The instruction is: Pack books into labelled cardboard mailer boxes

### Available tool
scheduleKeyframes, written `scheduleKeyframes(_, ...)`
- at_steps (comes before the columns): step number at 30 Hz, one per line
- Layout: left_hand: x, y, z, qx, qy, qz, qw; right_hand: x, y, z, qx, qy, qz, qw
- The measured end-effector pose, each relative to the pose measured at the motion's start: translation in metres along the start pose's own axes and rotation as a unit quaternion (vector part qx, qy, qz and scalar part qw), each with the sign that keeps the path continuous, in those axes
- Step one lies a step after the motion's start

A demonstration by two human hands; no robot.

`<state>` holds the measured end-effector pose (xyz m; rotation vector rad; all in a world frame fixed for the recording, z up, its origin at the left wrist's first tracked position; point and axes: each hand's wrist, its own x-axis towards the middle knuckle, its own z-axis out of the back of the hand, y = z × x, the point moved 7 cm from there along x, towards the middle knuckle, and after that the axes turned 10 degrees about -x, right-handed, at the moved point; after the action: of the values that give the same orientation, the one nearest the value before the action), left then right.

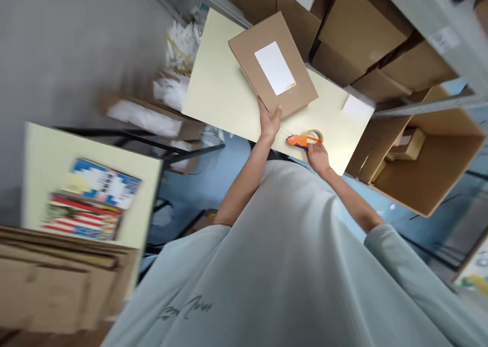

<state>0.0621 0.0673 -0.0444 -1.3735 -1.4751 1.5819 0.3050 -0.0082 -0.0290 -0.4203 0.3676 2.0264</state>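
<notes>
A flat brown cardboard parcel (pixel 272 65) with a white label lies on a pale yellow table (pixel 217 90). My left hand (pixel 270 122) grips the parcel's near edge, thumb on top. My right hand (pixel 317 156) is closed on an orange tape dispenser (pixel 301 140) with a roll of tape, resting on the table just right of the parcel. A small white label sheet (pixel 356 106) lies near the table's far right corner.
Shelving with several brown boxes (pixel 358 27) stands behind the table; an open empty box (pixel 430 159) sits to the right. A second table (pixel 49 159) at left holds colourful books (pixel 93 199) and flattened cardboard (pixel 57 281). White packing material (pixel 179 67) lies on the floor.
</notes>
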Motion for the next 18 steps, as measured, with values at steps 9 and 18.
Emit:
scheduleKeyframes(9,0.001,0.018,0.047,0.002,-0.017,0.010,1.000,-0.005,0.023,0.010,-0.006,0.018,0.021,1.000)
scheduleKeyframes(18,0.001,0.022,0.043,0.001,-0.010,0.051,0.999,-0.031,-0.111,0.037,-0.080,0.037,-0.056,0.995)
